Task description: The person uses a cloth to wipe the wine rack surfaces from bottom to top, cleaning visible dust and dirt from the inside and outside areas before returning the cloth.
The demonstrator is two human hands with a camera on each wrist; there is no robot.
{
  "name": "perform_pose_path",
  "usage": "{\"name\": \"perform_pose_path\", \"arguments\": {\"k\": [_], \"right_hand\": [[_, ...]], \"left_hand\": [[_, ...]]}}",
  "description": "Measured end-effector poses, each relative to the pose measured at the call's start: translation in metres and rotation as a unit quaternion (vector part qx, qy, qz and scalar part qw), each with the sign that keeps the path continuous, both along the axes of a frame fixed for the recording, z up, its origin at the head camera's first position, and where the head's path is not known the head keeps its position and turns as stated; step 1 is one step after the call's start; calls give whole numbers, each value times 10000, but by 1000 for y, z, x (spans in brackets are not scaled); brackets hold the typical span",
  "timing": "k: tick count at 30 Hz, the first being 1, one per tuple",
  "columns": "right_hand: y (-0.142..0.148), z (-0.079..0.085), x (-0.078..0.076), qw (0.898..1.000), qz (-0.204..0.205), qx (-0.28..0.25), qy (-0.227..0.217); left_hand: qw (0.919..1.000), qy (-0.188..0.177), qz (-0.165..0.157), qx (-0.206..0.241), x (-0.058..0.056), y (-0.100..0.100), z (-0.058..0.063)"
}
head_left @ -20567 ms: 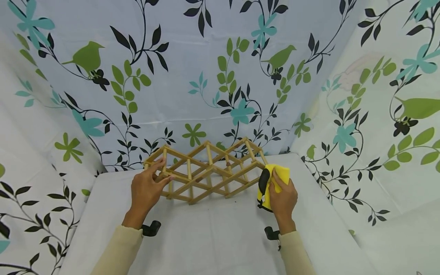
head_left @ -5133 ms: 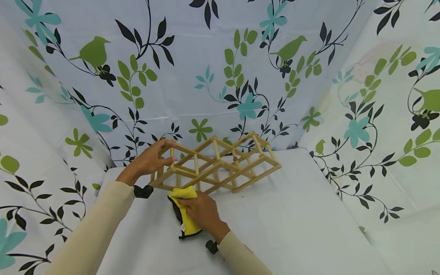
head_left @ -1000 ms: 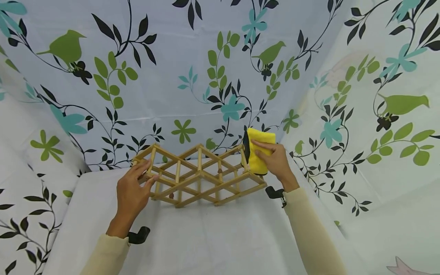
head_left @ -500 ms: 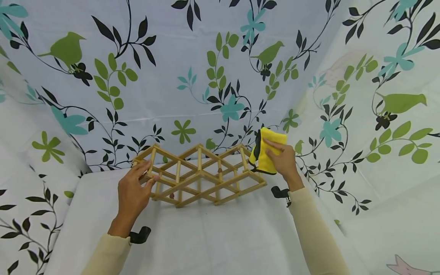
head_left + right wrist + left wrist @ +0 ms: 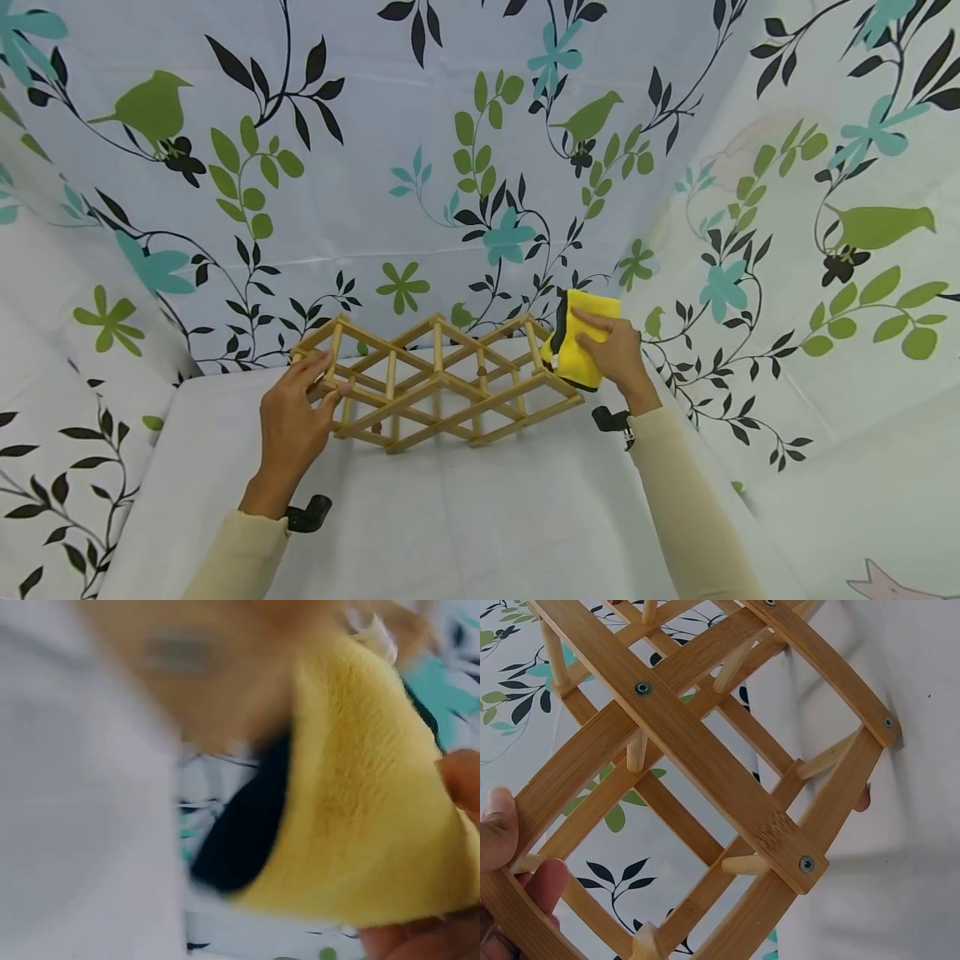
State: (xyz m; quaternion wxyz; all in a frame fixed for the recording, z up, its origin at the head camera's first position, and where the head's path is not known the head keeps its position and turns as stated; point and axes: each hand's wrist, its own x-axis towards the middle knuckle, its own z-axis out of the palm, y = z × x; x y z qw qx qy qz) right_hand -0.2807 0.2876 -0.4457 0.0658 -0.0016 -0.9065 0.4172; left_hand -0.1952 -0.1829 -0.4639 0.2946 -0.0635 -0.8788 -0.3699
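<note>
A wooden lattice rack [image 5: 438,380] of crossed slats and round dowels stretches across the back of the table in the head view. My left hand [image 5: 295,421] grips its left end, thumb in front and fingers behind. Close up in the left wrist view, the slats [image 5: 697,756] show metal rivets at their joints. At the rack's right end, my right hand [image 5: 621,360] pinches a folded yellow cloth [image 5: 567,360] with black edging. The right wrist view is blurred; the fuzzy yellow cloth [image 5: 360,795] hangs beside a rack slat, and whether they touch is unclear.
A white cover [image 5: 465,525] lies over the table. Patterned fabric [image 5: 337,208] with leaves and birds rises behind it and along both sides. Black wrist cameras [image 5: 309,514] are strapped to both wrists.
About five seconds ago the cloth was at the rack's lower left front; now it is at the right end. In the last second it shifted right, then slightly down. My left hand keeps its grip.
</note>
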Motion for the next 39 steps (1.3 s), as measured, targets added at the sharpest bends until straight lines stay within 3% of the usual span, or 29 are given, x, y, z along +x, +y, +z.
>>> {"name": "perform_pose_path", "arguments": {"k": [3,5,7,10,14,17,19,24,28,33,36,39], "right_hand": [[-5,-6,1,9980,123,594,-187],[-8,2,7,9957,318,765,-415],[-10,16,13,9973,322,600,-286],[-22,37,20,9974,10,254,681],[-57,57,26,9703,-354,-415,2357],[-91,67,27,9522,-68,-857,2932],[-114,68,25,9486,182,-890,3031],[-162,46,8,9603,585,-126,2725],[-183,24,-5,9739,861,469,2049],[-181,14,-14,9828,536,1312,1186],[-175,16,-14,9859,350,1333,950],[-176,18,-13,9905,598,558,1109]], "left_hand": [[10000,-24,35,19,0,-1,0],[10000,-15,45,36,0,-1,0],[10000,-9,61,43,1,-1,1],[10000,42,34,59,2,1,2],[9999,142,64,70,5,5,3],[9997,193,133,97,6,7,3],[9996,209,146,123,6,8,2],[9996,203,95,154,5,11,-1],[9996,207,84,165,5,14,-1],[9995,234,134,139,6,15,0],[9997,153,166,103,7,14,0],[9997,99,183,86,8,13,-2]]}}
